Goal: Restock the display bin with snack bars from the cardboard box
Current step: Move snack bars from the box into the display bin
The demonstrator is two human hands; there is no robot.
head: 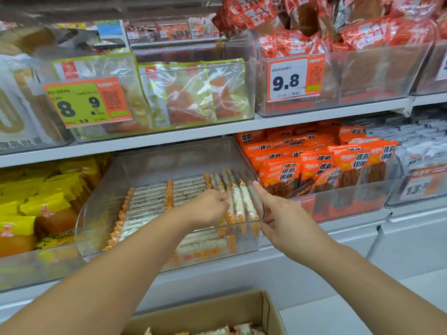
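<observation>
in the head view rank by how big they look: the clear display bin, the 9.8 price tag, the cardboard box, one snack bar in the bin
1. clear display bin
2. cardboard box, only partly in frame, so its true size is unsure
3. 9.8 price tag
4. one snack bar

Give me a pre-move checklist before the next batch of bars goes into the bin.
1. Room left in the display bin: ok, back half bare.
2. Snack bars in tidy rows: ok.
3. Bars at the right end settled: not ok, standing on edge, left hand on them.
4. Right hand free: not ok, at the bin's front corner.
5. Stock in the cardboard box: ok, bars visible.
6. Left hand's fingers empty: cannot tell.
</observation>
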